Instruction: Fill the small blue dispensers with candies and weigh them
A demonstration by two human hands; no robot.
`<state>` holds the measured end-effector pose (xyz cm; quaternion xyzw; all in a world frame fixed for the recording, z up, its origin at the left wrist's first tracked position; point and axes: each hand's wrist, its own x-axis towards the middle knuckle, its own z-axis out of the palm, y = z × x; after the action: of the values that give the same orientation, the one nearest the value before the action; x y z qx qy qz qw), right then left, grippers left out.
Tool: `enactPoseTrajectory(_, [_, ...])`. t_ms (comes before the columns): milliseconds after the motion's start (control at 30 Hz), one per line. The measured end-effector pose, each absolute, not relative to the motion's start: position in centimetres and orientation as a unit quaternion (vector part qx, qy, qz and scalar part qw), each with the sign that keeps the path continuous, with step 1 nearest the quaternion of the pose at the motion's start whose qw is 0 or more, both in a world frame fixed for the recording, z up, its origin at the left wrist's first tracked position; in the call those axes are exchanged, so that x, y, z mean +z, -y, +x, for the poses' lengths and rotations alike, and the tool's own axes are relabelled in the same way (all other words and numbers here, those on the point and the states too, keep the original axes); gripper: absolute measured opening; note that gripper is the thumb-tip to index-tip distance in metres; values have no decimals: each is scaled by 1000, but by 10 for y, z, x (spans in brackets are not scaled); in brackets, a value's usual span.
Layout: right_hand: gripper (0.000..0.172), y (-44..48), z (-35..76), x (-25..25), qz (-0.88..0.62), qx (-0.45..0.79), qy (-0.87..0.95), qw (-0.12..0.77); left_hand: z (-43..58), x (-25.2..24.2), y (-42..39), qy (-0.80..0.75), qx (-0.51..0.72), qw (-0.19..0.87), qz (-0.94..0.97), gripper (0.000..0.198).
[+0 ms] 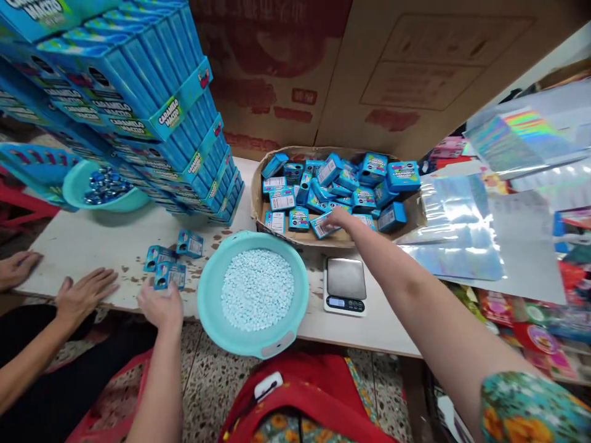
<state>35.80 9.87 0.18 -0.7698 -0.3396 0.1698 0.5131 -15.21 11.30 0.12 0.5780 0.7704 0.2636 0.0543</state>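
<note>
My right hand [339, 219] reaches into a shallow cardboard tray, its fingers closed on a small blue candy box [322, 226] near the front wall. My left hand [161, 303] is at the table's front edge, against the nearest of three small blue boxes [170, 275]; its fingers are slightly blurred, and whether they grip is unclear. Between my hands stands a turquoise basin [209, 289] with many pale blue candies [258, 289] in it. A small digital scale [345, 283] lies below my right forearm, its display lit.
The cardboard tray [418, 216] holds several jumbled blue boxes. Tall stacks of blue display boxes [152, 123] rise at the left, beside a bowl of shiny blue wrapped candies [107, 184]. A co-worker's hands [85, 292] rest on the table's left end. Holographic sheets [457, 227] lie at the right.
</note>
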Motion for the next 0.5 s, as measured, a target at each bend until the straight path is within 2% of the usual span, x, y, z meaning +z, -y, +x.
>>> enactPoseTrajectory(67, [39,-96,352,-3,-773,225,289,518,-129,9,-96,-724,304,64,616,46])
enactPoseTrajectory(133, [39,-90,347,-5,-779,288,218,512,-98,8,-83,-654,313,148,672,37])
enactPoseTrajectory(233, [29,-83,346,7,-777,366,157,488,-46,-12,-78,-540,232,289,756,27])
enactPoseTrajectory(300, [29,-76,349,24,-770,380,152,489,-14,-30,-82,-549,192,293,759,28])
enactPoseTrajectory(433, [42,-31,340,70,-716,309,257,570,39,-54,-81,-671,177,239,679,40])
enactPoseTrajectory(500, [43,4,320,87,-687,282,299,600,62,-57,-70,-663,156,254,686,41])
